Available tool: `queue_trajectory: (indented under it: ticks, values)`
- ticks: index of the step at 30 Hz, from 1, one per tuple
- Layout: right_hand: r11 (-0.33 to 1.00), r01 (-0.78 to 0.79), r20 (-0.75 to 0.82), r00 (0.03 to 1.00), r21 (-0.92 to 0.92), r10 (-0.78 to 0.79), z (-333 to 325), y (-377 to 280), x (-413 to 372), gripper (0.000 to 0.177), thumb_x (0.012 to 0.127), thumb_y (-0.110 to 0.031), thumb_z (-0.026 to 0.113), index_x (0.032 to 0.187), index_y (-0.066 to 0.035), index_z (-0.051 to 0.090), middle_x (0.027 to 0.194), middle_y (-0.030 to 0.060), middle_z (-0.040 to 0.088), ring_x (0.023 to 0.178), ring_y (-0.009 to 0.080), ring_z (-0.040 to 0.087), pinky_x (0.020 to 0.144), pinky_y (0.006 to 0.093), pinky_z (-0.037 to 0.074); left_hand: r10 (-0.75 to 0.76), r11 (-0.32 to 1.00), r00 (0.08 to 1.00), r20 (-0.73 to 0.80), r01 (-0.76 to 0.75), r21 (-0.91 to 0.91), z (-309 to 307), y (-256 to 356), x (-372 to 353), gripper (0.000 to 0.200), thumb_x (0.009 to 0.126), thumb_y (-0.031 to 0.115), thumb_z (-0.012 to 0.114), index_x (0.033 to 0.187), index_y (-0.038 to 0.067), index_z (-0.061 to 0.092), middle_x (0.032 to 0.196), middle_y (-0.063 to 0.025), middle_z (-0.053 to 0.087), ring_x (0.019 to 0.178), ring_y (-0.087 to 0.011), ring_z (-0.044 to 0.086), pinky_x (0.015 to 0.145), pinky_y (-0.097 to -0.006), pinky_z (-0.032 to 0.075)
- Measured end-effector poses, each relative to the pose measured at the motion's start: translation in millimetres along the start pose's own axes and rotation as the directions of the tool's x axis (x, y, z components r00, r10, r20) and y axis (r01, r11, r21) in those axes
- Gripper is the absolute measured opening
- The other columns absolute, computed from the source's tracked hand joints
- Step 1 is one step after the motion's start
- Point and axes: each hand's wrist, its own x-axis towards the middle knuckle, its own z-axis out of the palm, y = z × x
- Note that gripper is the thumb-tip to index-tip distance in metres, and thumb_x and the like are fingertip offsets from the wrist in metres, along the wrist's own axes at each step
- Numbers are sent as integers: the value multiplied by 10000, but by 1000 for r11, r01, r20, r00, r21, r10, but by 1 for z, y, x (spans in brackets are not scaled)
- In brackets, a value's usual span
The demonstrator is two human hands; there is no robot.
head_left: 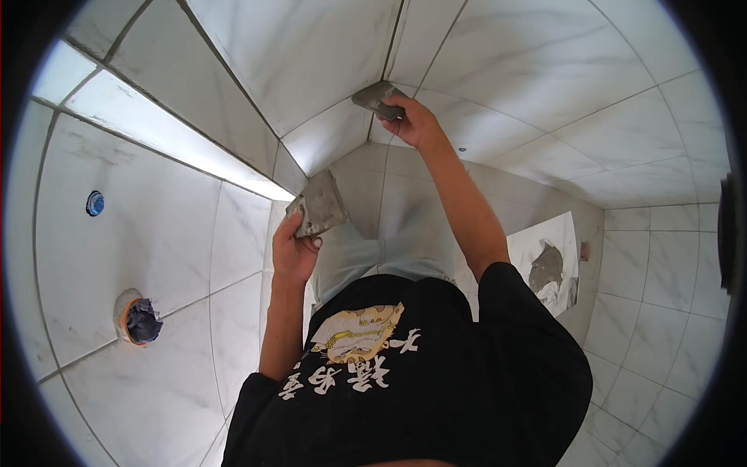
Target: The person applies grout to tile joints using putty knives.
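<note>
Just beyond the black T-shirt (436,373), the left hand (294,253) has its grip closed on the edge of a mortar-smeared plate (320,206). Farther beyond the shirt, the right hand's (411,123) grip clasps a grey spreader (378,100) at the tiled wall's (311,54) corner. Right of the shirt lies a white sheet (566,233) bearing grey mortar (546,267).

Black printed T-shirt (436,373), pale trousers (389,253).

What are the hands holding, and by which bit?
Left hand: a smeared grey board, by its lower edge. Right hand: a flat grey piece, by its right end.
</note>
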Motion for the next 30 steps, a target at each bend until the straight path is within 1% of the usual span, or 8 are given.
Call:
queue_trajectory:
  ticks: [5, 14, 16, 17, 23, 26, 28, 30]
  values:
    - [999, 25, 0, 1000, 23, -25, 11, -12, -9, 341, 816, -66, 719, 1098, 37, 558, 1020, 149, 605, 839, 266, 639, 661, 331, 588, -6, 1000, 1000, 6, 6, 3, -3, -2, -4, 251, 991, 187, 477, 1188, 62, 571, 1017, -23, 694, 786, -115, 666, 529, -246, 483]
    - [985, 170, 51, 984, 41, -172, 45, -56, -46, 323, 807, -67, 738, 1068, 36, 579, 1004, 140, 605, 851, 257, 639, 711, 354, 610, -24, 1000, 1000, -15, 24, -4, -16, -11, -9, 279, 983, 196, 476, 1220, 83, 571, 1028, -14, 698, 786, -113, 672, 516, -246, 483]
    - [983, 180, 49, 982, 17, -181, 55, -67, -56, 315, 809, -106, 747, 1070, -1, 605, 969, 108, 629, 823, 213, 647, 697, 320, 604, -19, 1000, 1000, -2, 19, -3, -15, -10, -11, 279, 983, 196, 476, 1221, 85, 572, 1026, -12, 699, 784, -113, 673, 515, -246, 484]
    - [980, 197, 53, 979, 22, -197, 60, -72, -60, 315, 809, -106, 747, 1070, -1, 605, 969, 108, 629, 823, 213, 647, 697, 320, 604, -19, 1000, 1000, -3, 19, -9, -14, -10, -12, 280, 982, 196, 476, 1222, 88, 572, 1024, -9, 700, 781, -114, 674, 513, -247, 485]
    - [950, 311, 69, 947, 36, -312, 86, -103, -86, 306, 808, -112, 745, 1057, 6, 613, 948, 104, 640, 810, 220, 651, 692, 323, 608, 0, 1000, 1000, 17, 1, -13, -15, -9, -13, 273, 983, 191, 479, 1216, 89, 578, 1027, -5, 702, 787, -115, 676, 518, -240, 483]
    - [926, 376, 143, 915, 43, -378, 100, -127, -97, 273, 818, -121, 732, 1028, 11, 619, 914, 108, 643, 795, 223, 652, 680, 328, 609, 8, 1000, 1000, 16, -7, -24, -17, -8, -14, 262, 981, 190, 485, 1201, 89, 586, 1020, -3, 704, 783, -118, 677, 517, -245, 483]
    - [897, 437, 214, 872, 68, -441, 112, -145, -108, 247, 825, -129, 720, 998, 17, 623, 873, 111, 643, 767, 223, 652, 666, 336, 611, 3, 1000, 1000, -3, -4, -29, -18, -7, -15, 250, 983, 187, 485, 1185, 88, 594, 1016, -6, 709, 786, -126, 683, 513, -254, 486]
    - [882, 466, 216, 856, 75, -471, 125, -162, -118, 240, 826, -125, 716, 993, 19, 622, 860, 111, 642, 754, 222, 650, 659, 337, 611, 7, 999, 1000, 4, -7, -31, -21, -7, -15, 247, 985, 186, 483, 1181, 87, 596, 1016, -8, 711, 791, -129, 686, 510, -256, 486]
